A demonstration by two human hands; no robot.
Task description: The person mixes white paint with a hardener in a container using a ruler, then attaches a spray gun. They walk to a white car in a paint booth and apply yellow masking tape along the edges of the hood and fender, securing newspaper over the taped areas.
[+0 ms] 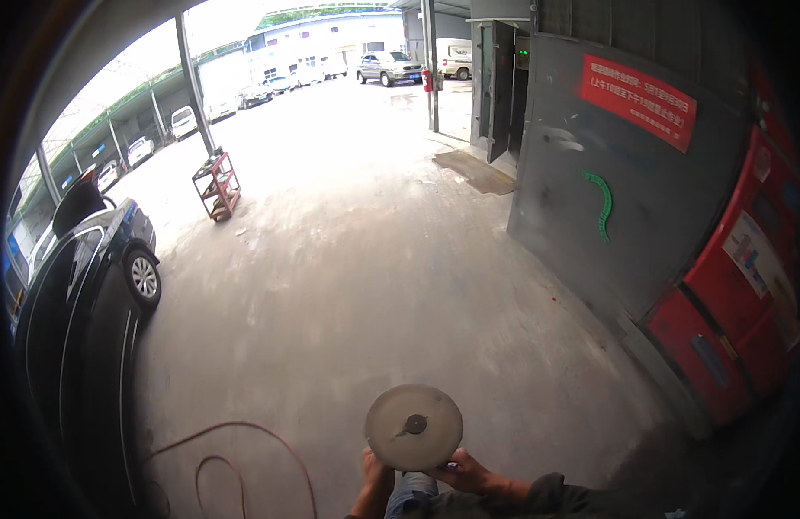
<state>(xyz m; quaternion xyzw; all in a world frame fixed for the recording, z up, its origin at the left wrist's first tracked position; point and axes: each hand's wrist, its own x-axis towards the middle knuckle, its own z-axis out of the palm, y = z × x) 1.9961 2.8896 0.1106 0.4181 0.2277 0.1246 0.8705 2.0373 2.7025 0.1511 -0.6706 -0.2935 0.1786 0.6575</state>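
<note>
A round, flat grey-beige pad [434, 409] with a dark hub at its centre is held up in front of my body, its face turned toward me. It looks like a buffing pad, but whatever is behind it is hidden. My left hand [376, 470] is closed at its lower left rim, the fingers partly out of sight. At the lower right, my right hand [471, 473] grips from below, with a small purple-and-white spot beside its fingers that I cannot make out.
A dark car [84, 268] stands along the left. A reddish hose [244, 424] loops over the concrete floor [330, 294]. Ahead is a red tool cart [216, 186] by a post. A grey wall panel [625, 199] and red cabinet [729, 294] line the right.
</note>
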